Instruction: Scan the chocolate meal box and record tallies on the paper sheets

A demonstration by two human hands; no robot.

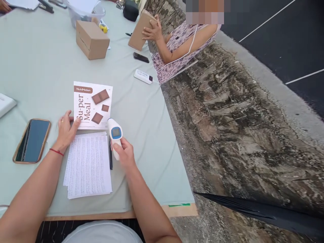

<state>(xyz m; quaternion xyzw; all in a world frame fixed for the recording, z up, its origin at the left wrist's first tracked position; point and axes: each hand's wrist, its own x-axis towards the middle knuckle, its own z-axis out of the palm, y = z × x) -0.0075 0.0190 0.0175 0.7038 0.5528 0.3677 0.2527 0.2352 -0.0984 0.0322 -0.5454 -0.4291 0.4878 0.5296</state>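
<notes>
The right hand (124, 152) grips a thermometer (115, 134) just right of the pouch (92, 105). The left hand (66, 130), fingers spread, presses the pouch's near-left corner, above the papers (88, 165).

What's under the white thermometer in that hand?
Under the thermometer, held in the right hand, lie a black pen and the edge of the printed paper stack on the green tablecloth. The hand covers the thermometer's handle.
</notes>
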